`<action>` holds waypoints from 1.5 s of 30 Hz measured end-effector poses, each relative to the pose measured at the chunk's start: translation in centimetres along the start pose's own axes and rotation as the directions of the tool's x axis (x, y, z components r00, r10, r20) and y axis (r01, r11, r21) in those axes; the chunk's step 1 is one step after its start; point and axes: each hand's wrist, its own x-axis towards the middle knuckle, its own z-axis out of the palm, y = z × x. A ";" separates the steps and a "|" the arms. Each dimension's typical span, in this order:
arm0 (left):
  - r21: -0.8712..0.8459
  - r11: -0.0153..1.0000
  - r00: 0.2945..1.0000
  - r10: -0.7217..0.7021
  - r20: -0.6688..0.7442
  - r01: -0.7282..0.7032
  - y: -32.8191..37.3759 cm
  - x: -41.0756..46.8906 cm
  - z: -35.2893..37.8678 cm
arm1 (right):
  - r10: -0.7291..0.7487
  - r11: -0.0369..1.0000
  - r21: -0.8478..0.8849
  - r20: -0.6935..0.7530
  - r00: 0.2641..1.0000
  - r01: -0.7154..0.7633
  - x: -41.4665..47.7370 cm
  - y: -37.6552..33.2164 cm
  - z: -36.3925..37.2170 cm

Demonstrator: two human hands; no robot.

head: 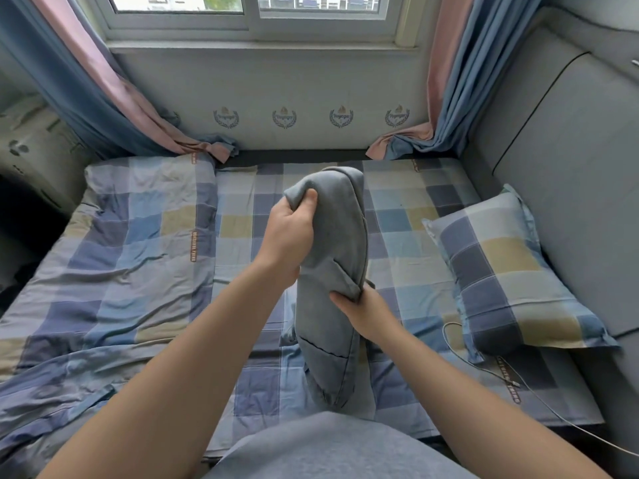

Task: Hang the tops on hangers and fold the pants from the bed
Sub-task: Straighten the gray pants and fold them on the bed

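The bed (pixel 397 216) fills most of the view, with a checked sheet in blue, grey and beige. A quilt (pixel 114 271) of the same pattern lies rumpled over its left part. Two curtains (pixel 103 81), blue and pink, hang at both sides of the window (pixel 249 15), and their ends rest near the far edge of the bed. A checked pillow (pixel 501 271) lies on the right side of the bed.

The grey pants (pixel 332 236) are in the middle, held up above the sheet as a long folded bundle. Their lower end hangs close to the person's body; I cannot tell whether it touches the sheet.

The left hand (pixel 290 233) grips the upper end of the pants, with fingers curled into the cloth from the left side. The right hand (pixel 366 312) is lower and on the right, and it pinches a folded edge near the middle of the bundle.

A thin white cable (pixel 516 383) lies on the sheet just in front of the pillow.
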 end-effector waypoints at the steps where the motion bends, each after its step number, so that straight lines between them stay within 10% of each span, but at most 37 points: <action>1: -0.022 1.000 1.000 -0.011 -0.012 0.010 0.3 0.1 0.2 | 0.013 0.998 -0.054 -0.004 1.000 -0.013 0.0 0.0 -0.1; 17: 0.407 0.905 0.859 -0.304 0.412 0.125 -7.6 -2.2 -1.8 | -0.156 0.935 0.287 -0.194 0.969 0.208 0.5 -10.0 -5.3; 28: 0.219 0.972 0.991 -0.107 0.076 0.089 -7.4 -1.6 -1.3 | -0.221 0.934 0.292 0.016 0.975 0.207 -0.7 -6.7 -4.6; 39: -0.091 0.966 0.970 -0.245 -0.006 0.243 -4.1 -0.5 -1.4 | 0.100 0.989 0.084 0.212 0.972 -0.120 -0.9 2.9 -0.9; 45: 0.169 0.965 0.978 -0.206 0.017 0.200 -5.0 0.3 -3.5 | 0.111 0.964 0.241 0.018 0.994 -0.111 1.0 -0.8 -2.9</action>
